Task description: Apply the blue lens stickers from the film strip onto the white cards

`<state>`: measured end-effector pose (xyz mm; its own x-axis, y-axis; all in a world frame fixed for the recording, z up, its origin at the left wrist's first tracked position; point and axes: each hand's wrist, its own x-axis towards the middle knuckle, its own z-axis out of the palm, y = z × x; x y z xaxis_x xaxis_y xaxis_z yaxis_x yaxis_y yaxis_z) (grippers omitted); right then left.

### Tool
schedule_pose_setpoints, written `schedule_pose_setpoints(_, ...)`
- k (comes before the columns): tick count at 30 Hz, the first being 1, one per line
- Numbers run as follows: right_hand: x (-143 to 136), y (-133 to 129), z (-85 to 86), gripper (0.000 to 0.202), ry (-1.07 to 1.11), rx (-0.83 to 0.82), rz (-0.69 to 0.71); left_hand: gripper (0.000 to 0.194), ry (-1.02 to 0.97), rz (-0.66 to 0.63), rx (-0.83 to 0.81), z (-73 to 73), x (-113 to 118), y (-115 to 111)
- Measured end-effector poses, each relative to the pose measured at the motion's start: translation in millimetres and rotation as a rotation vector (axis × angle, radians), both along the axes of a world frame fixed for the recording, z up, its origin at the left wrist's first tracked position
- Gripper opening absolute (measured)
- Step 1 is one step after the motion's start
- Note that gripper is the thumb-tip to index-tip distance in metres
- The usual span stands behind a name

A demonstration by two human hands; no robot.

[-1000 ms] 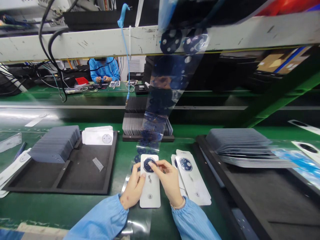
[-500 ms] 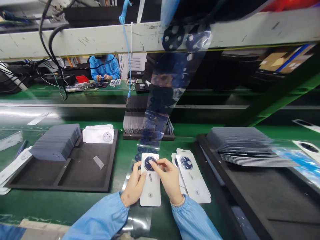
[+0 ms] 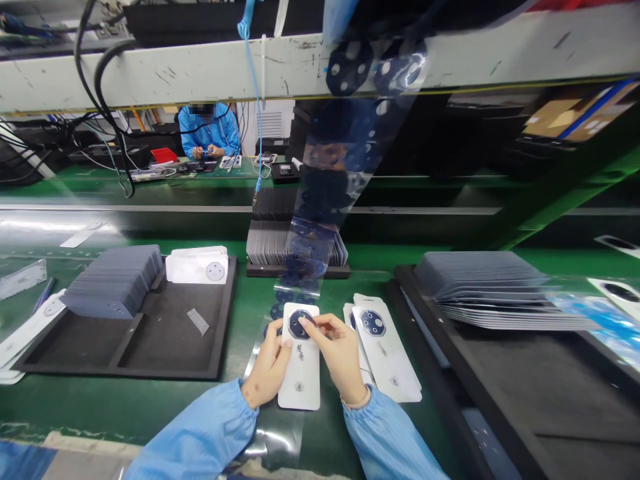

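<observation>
A white phone back cover (image 3: 300,373) with dark printed marks lies nearly upright in my view, close in front of me. My left hand (image 3: 265,367) is closed on its left edge, with the thumb on the face. My right hand (image 3: 343,353) reaches over the upper right edge. Its thumb presses on the dark blue camera-area sticker (image 3: 295,321), and its other fingers are curled at the cover's edge, partly hidden. Just right of my right hand lie several similar white covers (image 3: 393,360), the top one bearing a dark sticker.
A clear film strip (image 3: 325,193) with dark stickers hangs from above down behind the cover. Left is a black tray (image 3: 167,340) with grey panels (image 3: 113,283); right is another black tray (image 3: 540,380) with stacked panels. A rack of panels (image 3: 267,247) stands behind. A co-worker (image 3: 210,130) sits opposite.
The view has shifted very slightly. Both hands keep their places on the cover, and the right thumb stays on the sticker. The cover's lower end has tilted slightly left.
</observation>
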<state>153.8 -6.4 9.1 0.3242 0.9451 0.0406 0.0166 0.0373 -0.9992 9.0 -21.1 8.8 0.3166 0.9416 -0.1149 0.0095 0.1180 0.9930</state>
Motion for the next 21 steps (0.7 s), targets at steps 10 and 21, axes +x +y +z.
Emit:
schedule_pose_setpoints(10,-2.0,0.3,-3.5,0.035,0.011,-0.018,-0.006,0.051,-0.006,-0.013,0.011,0.0,1.7,0.1)
schedule_pose_setpoints(21,-5.4,-1.2,-2.2,0.028,-0.09,0.021,-0.042,0.049,-0.027,-0.025,0.0,0.7,2.8,-2.6)
